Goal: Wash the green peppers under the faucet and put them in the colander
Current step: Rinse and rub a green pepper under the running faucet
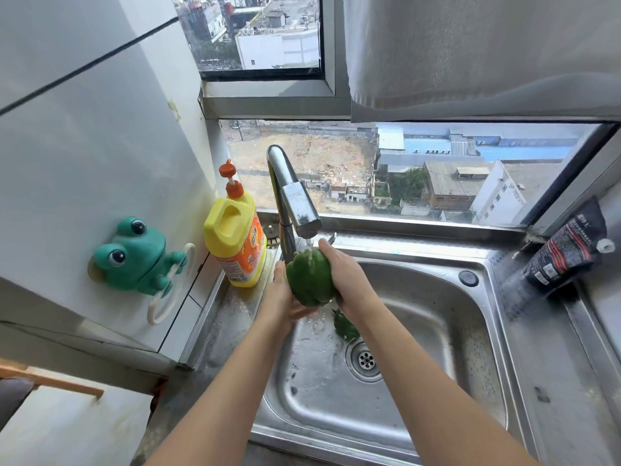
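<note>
A green pepper is held under the running steel faucet, with water falling on its top. My left hand cups it from the left and below. My right hand grips its right side, fingers reaching up toward the spout. A second green pepper lies in the steel sink just behind the drain, partly hidden by my right wrist. No colander is in view.
A yellow detergent bottle with an orange pump stands on the sink's left ledge. A green frog holder hangs on the left wall. A black pouch leans at the right corner. A window runs behind the sink.
</note>
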Tool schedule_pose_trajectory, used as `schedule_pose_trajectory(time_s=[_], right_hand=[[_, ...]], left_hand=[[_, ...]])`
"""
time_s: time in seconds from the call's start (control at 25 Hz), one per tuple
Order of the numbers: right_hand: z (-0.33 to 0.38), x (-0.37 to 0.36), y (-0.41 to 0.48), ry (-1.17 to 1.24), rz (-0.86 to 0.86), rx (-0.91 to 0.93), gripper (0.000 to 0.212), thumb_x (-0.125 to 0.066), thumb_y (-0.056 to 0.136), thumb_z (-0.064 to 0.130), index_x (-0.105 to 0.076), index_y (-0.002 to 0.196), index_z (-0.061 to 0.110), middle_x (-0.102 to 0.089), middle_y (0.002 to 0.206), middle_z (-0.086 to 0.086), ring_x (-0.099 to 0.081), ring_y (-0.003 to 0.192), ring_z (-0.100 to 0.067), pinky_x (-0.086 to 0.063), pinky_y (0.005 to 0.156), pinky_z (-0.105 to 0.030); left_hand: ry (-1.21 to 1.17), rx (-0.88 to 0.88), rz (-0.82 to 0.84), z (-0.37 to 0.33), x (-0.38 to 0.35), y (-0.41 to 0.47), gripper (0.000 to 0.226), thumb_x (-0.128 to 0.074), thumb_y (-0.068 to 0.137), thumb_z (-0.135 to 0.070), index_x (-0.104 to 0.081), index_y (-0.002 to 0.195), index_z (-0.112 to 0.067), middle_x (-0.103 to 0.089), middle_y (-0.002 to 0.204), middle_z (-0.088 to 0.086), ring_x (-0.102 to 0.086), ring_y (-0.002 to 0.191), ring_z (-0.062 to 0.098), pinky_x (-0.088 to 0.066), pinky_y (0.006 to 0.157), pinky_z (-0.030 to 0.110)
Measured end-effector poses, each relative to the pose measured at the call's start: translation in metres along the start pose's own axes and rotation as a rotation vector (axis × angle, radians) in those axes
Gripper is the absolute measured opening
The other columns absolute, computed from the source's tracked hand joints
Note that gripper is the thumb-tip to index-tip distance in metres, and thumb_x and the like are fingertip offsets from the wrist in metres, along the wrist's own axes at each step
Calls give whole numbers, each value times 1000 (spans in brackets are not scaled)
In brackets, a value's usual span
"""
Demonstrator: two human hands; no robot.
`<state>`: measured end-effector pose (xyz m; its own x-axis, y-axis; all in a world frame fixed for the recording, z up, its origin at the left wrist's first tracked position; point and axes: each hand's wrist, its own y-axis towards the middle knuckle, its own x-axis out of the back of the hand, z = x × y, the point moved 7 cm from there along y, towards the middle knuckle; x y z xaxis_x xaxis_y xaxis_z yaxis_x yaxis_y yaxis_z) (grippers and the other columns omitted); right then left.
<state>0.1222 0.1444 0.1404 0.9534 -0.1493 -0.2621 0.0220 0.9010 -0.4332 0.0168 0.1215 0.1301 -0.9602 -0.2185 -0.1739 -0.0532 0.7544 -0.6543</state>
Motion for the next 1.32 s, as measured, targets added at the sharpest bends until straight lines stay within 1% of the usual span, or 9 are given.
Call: schedule_pose_trajectory(time_s=[0.24,0.36,0.52,0.64,0.8,0.92,1.04,1.16,1.32], right_hand=[[26,0,-4,-382,-254,496,27,-44,99,24,-67,90,12,-67,85,-3,-61,80,-18,-49,76,-35],[33,-15,-25,-667,-239,910,28,-43,98,19,-65,109,4,-64,107,-9,-56,100,-17,-40,92,-23],[21,-18,-39,-978,-32,1303,40,-35,101,28,-57,125,4,-58,126,-13,-48,121,-24,-34,110,-30],[25,-9,-26,-842,-112,909,48,-45,92,47,-59,123,13,-62,119,0,-54,109,-12,-40,96,-21],[23,-1,3,-265,134,236,25,-55,93,39,-67,102,20,-68,98,2,-63,98,-17,-49,90,-27],[29,8,11,-512,-5,294,40,-46,98,34,-68,85,4,-70,90,-17,-65,89,-28,-51,88,-43],[18,6,17,-722,23,171,46,-41,99,34,-65,95,-6,-66,90,-20,-60,87,-26,-49,88,-44],[17,-1,11,-729,107,21,45,-42,97,42,-64,112,7,-65,111,-12,-59,101,-25,-48,94,-38],[22,-6,-10,-859,90,289,50,-58,89,45,-49,129,18,-60,117,-7,-56,105,-21,-43,90,-27]], left_hand=[[139,-287,86,-7,-28,-4,39,-47,92,-51,-67,98,-17,-74,96,9,-70,88,23,-58,77,39],[-100,-142,92,-11,-26,3,42,-42,93,-54,-67,91,-21,-74,88,1,-67,88,17,-53,73,32],[-497,211,201,0,-26,1,35,-52,90,-49,-65,97,-17,-72,77,3,-71,68,16,-56,52,24],[-383,117,227,2,-29,0,38,-50,91,-51,-64,100,-17,-71,89,8,-70,79,21,-59,60,32],[-206,30,301,-4,-23,-5,46,-44,93,-52,-59,114,-14,-67,106,19,-71,84,32,-59,63,44],[-44,71,271,0,-18,0,49,-37,96,-51,-55,122,-14,-65,110,20,-66,97,36,-56,81,50],[106,48,258,4,-19,0,42,-44,94,-50,-60,114,-17,-67,103,16,-64,95,32,-52,86,47],[-172,178,228,8,-24,-3,37,-54,90,-46,-61,104,-13,-64,98,18,-63,88,31,-53,80,45],[-471,327,190,7,-25,9,39,-58,88,-42,-59,107,-8,-63,96,18,-61,89,33,-57,61,51]])
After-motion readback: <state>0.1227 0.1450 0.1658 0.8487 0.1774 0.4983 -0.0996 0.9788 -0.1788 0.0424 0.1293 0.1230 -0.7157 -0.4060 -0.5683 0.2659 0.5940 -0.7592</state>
